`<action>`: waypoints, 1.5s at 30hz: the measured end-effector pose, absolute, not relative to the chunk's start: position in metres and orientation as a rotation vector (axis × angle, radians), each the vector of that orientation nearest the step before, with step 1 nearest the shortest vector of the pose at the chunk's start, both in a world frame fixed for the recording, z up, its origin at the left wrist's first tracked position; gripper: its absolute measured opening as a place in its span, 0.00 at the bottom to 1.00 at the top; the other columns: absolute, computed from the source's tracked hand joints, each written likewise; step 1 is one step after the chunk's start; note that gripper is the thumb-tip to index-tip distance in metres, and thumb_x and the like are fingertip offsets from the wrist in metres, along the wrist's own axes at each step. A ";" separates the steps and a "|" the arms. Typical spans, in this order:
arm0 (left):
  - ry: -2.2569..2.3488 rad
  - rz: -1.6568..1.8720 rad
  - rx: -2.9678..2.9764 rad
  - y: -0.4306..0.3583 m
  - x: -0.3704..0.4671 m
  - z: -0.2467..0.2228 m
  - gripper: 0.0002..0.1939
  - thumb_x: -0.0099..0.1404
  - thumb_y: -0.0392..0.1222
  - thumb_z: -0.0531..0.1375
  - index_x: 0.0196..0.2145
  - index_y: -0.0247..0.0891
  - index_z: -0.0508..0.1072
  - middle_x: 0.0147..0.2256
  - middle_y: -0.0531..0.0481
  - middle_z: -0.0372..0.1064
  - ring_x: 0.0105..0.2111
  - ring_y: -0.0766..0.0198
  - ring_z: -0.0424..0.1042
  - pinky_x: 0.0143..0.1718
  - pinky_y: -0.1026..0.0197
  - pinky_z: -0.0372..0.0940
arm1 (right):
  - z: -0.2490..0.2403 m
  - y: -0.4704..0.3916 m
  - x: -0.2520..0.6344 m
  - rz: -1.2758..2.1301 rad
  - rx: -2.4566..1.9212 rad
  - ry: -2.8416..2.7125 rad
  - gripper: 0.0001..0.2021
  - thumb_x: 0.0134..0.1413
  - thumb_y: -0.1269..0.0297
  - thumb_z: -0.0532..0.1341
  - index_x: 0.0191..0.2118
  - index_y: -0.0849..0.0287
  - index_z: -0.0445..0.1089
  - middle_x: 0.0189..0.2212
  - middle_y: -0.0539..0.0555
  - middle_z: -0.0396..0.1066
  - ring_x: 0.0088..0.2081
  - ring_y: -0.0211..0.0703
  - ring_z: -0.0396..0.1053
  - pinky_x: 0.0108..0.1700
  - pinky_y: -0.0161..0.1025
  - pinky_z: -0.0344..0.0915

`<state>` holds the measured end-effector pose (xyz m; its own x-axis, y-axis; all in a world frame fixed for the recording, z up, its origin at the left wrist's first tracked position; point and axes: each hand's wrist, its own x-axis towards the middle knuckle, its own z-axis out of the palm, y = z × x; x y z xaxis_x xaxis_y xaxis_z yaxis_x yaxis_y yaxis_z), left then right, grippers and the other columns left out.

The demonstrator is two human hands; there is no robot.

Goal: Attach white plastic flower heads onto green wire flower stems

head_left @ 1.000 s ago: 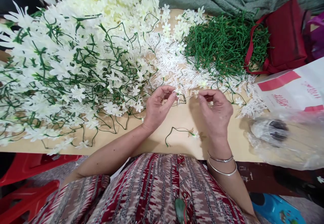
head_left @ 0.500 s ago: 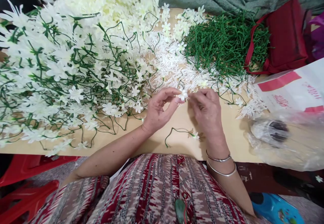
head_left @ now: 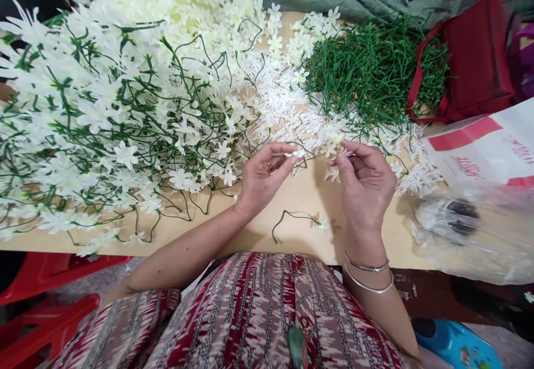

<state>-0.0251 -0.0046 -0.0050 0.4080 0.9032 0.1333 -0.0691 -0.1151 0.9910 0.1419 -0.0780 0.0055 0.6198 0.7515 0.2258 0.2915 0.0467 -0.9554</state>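
Note:
My left hand is closed in a pinch of thumb and forefinger around a small white artificial flower. A thin green stem shows just beyond its fingertips. To the right, my right hand has its thumb and fingers drawn together. Something thin and pale shows at its fingertips, too small to make out. Beside those fingertips lies a cream flower. White stamen-like strands spread over the table behind both hands. On the bare tabletop below lies one green stem with a small white blossom at its end.
White flowers on green stems heap up at left, with loose cream petals behind. Green stems are piled at back right beside a red bag. Plastic bags cover the right end. Red stools stand below left.
My right hand has moved right, away from the flower in my left hand, and turned so its thumb shows. My left hand stays nearly in place, the flower tilted differently.

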 end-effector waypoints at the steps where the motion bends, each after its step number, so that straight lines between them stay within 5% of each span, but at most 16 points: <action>1: 0.799 0.999 1.442 -0.004 -0.025 -0.005 0.09 0.72 0.44 0.65 0.47 0.39 0.74 0.39 0.49 0.78 0.36 0.65 0.80 0.42 0.60 0.77 | 0.006 -0.078 0.141 0.498 -1.508 -0.911 0.09 0.62 0.63 0.67 0.47 0.51 0.77 0.40 0.53 0.74 0.35 0.43 0.75 0.42 0.48 0.73; 7: 0.663 1.013 1.542 -0.004 -0.026 -0.001 0.11 0.68 0.40 0.68 0.48 0.40 0.77 0.44 0.48 0.79 0.40 0.67 0.79 0.46 0.62 0.76 | 0.006 -0.078 0.133 0.496 -1.493 -1.237 0.18 0.62 0.69 0.65 0.57 0.49 0.76 0.37 0.50 0.74 0.38 0.41 0.73 0.44 0.45 0.73; 14: 0.741 1.019 1.390 -0.003 -0.023 -0.004 0.09 0.68 0.43 0.68 0.43 0.38 0.75 0.37 0.50 0.80 0.36 0.66 0.80 0.41 0.63 0.76 | 0.007 -0.077 0.126 0.546 -1.328 -0.866 0.09 0.55 0.66 0.73 0.41 0.50 0.77 0.37 0.47 0.78 0.37 0.42 0.80 0.43 0.44 0.79; 21: 0.743 1.036 1.306 -0.002 -0.022 -0.008 0.16 0.65 0.41 0.70 0.49 0.39 0.74 0.40 0.50 0.79 0.40 0.67 0.80 0.43 0.65 0.75 | 0.014 -0.077 0.117 0.467 -1.253 -0.986 0.09 0.53 0.69 0.75 0.37 0.50 0.76 0.33 0.48 0.77 0.38 0.42 0.78 0.42 0.43 0.77; 26: 0.609 1.046 1.397 0.000 -0.023 -0.007 0.05 0.69 0.42 0.67 0.38 0.39 0.77 0.41 0.49 0.79 0.44 0.65 0.80 0.49 0.60 0.75 | 0.014 -0.075 0.114 0.515 -1.270 -1.047 0.08 0.55 0.71 0.72 0.37 0.52 0.75 0.34 0.47 0.78 0.41 0.43 0.80 0.48 0.46 0.77; 30: 0.623 1.032 1.409 -0.001 -0.023 -0.004 0.06 0.69 0.41 0.67 0.43 0.40 0.77 0.42 0.49 0.79 0.43 0.65 0.80 0.47 0.61 0.74 | 0.014 -0.075 0.115 0.581 -1.238 -1.025 0.08 0.56 0.72 0.71 0.38 0.52 0.75 0.36 0.48 0.78 0.48 0.46 0.81 0.55 0.49 0.76; 34: 0.727 1.001 1.294 -0.001 -0.023 -0.007 0.11 0.68 0.44 0.70 0.43 0.39 0.75 0.37 0.51 0.79 0.35 0.68 0.79 0.38 0.65 0.73 | 0.016 -0.077 0.119 0.662 -1.144 -1.062 0.08 0.57 0.72 0.70 0.37 0.52 0.75 0.35 0.47 0.77 0.41 0.42 0.81 0.48 0.45 0.78; 45: 0.747 1.002 1.294 -0.002 -0.022 -0.005 0.14 0.66 0.51 0.70 0.39 0.38 0.78 0.35 0.52 0.78 0.33 0.69 0.77 0.38 0.64 0.73 | 0.016 -0.077 0.114 0.425 -1.382 -1.082 0.06 0.56 0.67 0.72 0.35 0.53 0.75 0.31 0.47 0.76 0.35 0.41 0.75 0.39 0.42 0.72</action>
